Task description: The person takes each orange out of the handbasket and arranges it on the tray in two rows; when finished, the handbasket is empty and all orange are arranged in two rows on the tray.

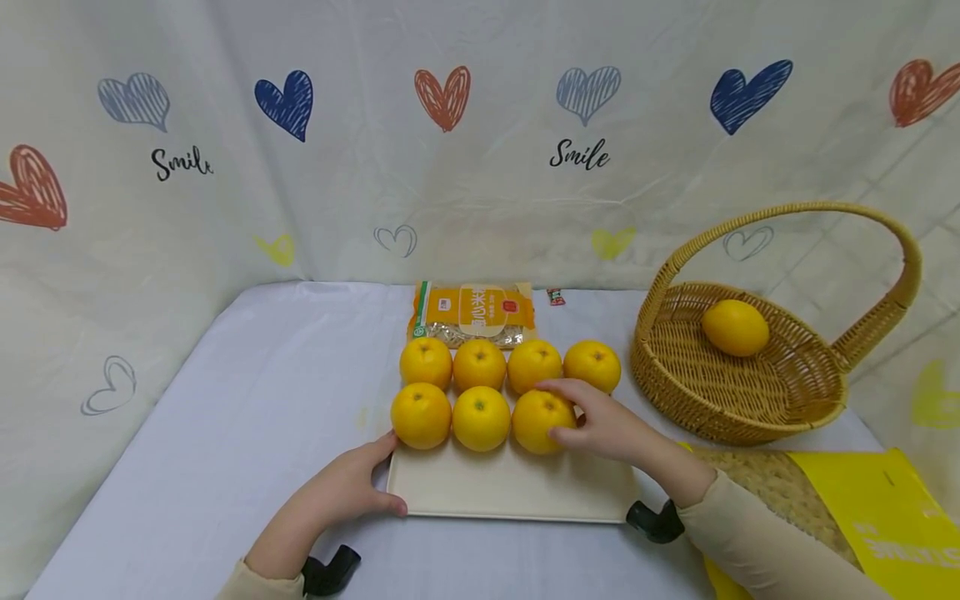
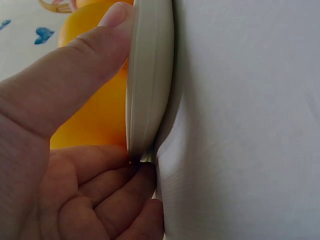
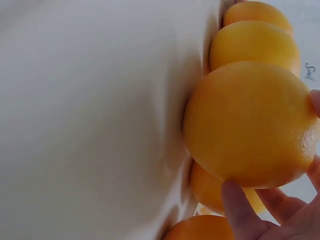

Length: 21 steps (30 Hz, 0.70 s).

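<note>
My right hand [image 1: 609, 423] holds the rightmost orange [image 1: 536, 423] of the front row, thumb and fingers around its sides. The right wrist view shows this orange [image 3: 247, 125] large, sitting on the tray, with fingertips [image 3: 235, 195] against it. Two more front-row oranges, a middle one [image 1: 481, 419] and a left one [image 1: 421, 416], stand beside it. Behind them is a back row of several oranges [image 1: 480, 365]. At the left end of the cream tray [image 1: 510, 487], my left hand [image 1: 341, 487] grips the edge; its thumb [image 2: 82, 70] lies along the rim.
To the right stands a wicker basket [image 1: 675, 400] with a tall handle and one yellow-orange fruit [image 1: 735, 327] inside. An orange snack bag [image 1: 474, 312] lies behind the tray, near a small wrapped candy [image 1: 555, 297]. A yellow package [image 1: 870, 500] is under the right forearm.
</note>
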Tool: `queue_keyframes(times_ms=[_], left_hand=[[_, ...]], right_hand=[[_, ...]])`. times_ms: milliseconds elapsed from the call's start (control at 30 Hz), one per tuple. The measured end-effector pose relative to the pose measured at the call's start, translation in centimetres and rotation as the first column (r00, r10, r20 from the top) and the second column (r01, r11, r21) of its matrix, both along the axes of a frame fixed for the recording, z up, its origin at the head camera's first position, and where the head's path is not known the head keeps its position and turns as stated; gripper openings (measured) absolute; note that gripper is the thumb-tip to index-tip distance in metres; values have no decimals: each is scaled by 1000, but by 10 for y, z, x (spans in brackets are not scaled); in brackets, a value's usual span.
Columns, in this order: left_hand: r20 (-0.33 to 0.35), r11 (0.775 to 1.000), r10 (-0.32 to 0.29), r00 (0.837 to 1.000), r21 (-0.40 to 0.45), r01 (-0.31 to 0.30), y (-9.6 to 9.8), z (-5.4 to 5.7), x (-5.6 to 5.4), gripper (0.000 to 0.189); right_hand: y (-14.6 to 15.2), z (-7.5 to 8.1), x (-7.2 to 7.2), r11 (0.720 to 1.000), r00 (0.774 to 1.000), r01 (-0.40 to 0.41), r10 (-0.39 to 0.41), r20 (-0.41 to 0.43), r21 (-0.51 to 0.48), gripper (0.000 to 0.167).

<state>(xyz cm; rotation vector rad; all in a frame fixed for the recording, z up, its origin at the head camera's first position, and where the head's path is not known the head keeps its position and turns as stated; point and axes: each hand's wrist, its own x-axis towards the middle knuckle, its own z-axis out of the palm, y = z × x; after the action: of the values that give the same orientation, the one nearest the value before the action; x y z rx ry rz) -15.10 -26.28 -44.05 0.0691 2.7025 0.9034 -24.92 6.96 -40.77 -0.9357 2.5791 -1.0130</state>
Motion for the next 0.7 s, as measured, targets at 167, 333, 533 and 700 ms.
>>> queue_keyframes(times_ms=[167,333,533,700], left_hand=[[-2,1000,0,1000,-12,0,-1,-3,-1,103],[-4,1000,-1,1000,-12,0,-1,-4,-1,103],[3,1000,7,1000,-10,-7,-1,-2,-1,103],[15,1000,19,1000,-16,-18,0,0,-1,103]], right_hand=[[2,1,2,999,1000,25,-25,-1,-24,54],[3,1,3,999,999,33,-33,-3,-10,56],[4,3,4,999,999,48,-48,-8,-6,59],[6,3,3,998,998,58,-58,-27,1,60]])
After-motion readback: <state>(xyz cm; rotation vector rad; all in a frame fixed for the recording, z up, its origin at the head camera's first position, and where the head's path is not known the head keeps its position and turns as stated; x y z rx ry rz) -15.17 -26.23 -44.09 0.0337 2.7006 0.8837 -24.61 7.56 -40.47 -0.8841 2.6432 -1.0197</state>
